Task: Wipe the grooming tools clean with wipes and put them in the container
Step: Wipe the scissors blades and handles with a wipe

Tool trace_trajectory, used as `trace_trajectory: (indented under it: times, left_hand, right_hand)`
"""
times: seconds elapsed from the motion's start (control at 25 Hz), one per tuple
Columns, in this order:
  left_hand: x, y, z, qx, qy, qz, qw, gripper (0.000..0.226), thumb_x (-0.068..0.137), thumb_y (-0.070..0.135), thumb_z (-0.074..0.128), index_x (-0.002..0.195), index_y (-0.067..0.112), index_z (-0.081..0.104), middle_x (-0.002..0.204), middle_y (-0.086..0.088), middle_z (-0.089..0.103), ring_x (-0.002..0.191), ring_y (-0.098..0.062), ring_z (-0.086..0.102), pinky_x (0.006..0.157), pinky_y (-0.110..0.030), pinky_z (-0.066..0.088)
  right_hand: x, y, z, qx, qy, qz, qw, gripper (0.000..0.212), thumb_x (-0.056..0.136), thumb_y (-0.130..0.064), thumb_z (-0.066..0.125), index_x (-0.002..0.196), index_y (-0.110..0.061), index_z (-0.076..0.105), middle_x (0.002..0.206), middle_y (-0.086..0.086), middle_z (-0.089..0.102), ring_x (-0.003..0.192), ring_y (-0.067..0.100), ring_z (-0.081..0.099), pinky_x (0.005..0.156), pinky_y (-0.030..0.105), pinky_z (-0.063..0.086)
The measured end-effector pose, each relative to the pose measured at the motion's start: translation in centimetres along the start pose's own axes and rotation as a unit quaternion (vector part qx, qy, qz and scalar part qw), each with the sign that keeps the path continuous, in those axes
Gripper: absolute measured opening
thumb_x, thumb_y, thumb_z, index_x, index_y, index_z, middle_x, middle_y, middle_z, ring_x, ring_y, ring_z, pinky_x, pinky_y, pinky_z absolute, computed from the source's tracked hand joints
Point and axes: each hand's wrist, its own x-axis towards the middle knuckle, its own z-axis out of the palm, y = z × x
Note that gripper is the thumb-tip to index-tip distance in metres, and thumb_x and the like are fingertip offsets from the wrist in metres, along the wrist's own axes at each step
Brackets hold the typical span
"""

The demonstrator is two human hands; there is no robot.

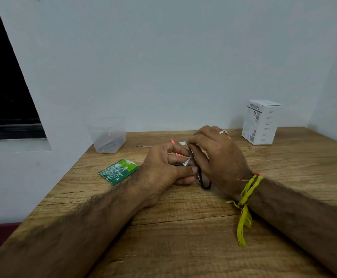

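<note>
Steadying small black-handled scissors (pixel 198 173) above the worktop (pixel 183 227), left hand (pixel 163 171) fingers pinched on them, right hand (pixel 213 155) fingers clamped on a white wipe (pixel 183 143) along the blades. Leaving the container (pixel 108 137) waiting well apart, back left, probably for the cleaned tool.

Green wipe packet (pixel 118 171), black scissors (pixel 200 176), white box (pixel 260 123), wood-grain table (pixel 183 227).

Two hands, the left hand (pixel 163 169) and the right hand (pixel 217 155), one pair of scissors (pixel 200 175), one clear plastic container (pixel 108 135), one green wipe sachet (pixel 118 171), one white carton (pixel 261 122) and one wooden table (pixel 183 227).
</note>
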Motion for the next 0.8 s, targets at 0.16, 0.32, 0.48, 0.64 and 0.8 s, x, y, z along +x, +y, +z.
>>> trace_trajectory:
  times: [0.16,0.32,0.48,0.64,0.8]
  left_hand:
    - [0.07,0.02,0.01,-0.004,0.004,-0.003,1.0,0.036,0.076,-0.015,0.076,0.106,-0.002,0.061,0.085,-0.016,0.077,0.073,-0.024,0.075,0.056,-0.028,0.06]
    - [0.06,0.15,-0.15,-0.001,0.004,-0.007,1.0,0.037,0.075,-0.014,0.077,0.106,0.0,0.062,0.088,-0.016,0.077,0.075,-0.024,0.076,0.057,-0.028,0.06]
    - [-0.02,0.22,-0.14,0.002,0.003,-0.011,1.0,0.038,0.075,-0.013,0.078,0.107,0.0,0.062,0.091,-0.017,0.077,0.076,-0.025,0.076,0.059,-0.029,0.061]
    - [0.05,0.23,-0.09,-0.005,0.011,-0.01,1.0,0.039,0.075,-0.014,0.077,0.107,-0.001,0.061,0.09,-0.017,0.077,0.074,-0.025,0.076,0.058,-0.029,0.061]
    - [0.05,0.11,-0.17,-0.012,0.008,-0.01,1.0,0.041,0.075,-0.015,0.077,0.11,-0.002,0.06,0.089,-0.018,0.077,0.073,-0.024,0.075,0.058,-0.029,0.061]
  right_hand:
    - [-0.38,0.43,-0.27,0.005,-0.005,-0.014,1.0,0.017,0.091,-0.013,0.056,0.092,-0.006,0.072,0.087,0.009,0.064,0.079,0.028,0.059,0.07,0.042,0.05]
    - [-0.41,0.75,-0.2,0.016,-0.014,0.003,1.0,0.017,0.093,-0.015,0.056,0.095,-0.008,0.071,0.091,0.006,0.064,0.082,0.025,0.058,0.072,0.044,0.049]
    - [-0.56,0.78,-0.58,0.015,-0.027,-0.004,1.0,0.021,0.094,-0.019,0.054,0.096,-0.009,0.071,0.092,0.005,0.063,0.083,0.025,0.058,0.071,0.045,0.05]
    - [-0.52,0.46,-0.56,0.003,-0.024,-0.008,1.0,0.021,0.095,-0.021,0.054,0.094,-0.009,0.072,0.091,0.005,0.064,0.083,0.026,0.059,0.069,0.045,0.051]
    - [-0.39,0.46,-0.69,-0.011,-0.027,-0.007,1.0,0.022,0.094,-0.023,0.054,0.094,-0.011,0.072,0.092,0.005,0.065,0.084,0.027,0.06,0.068,0.045,0.051]
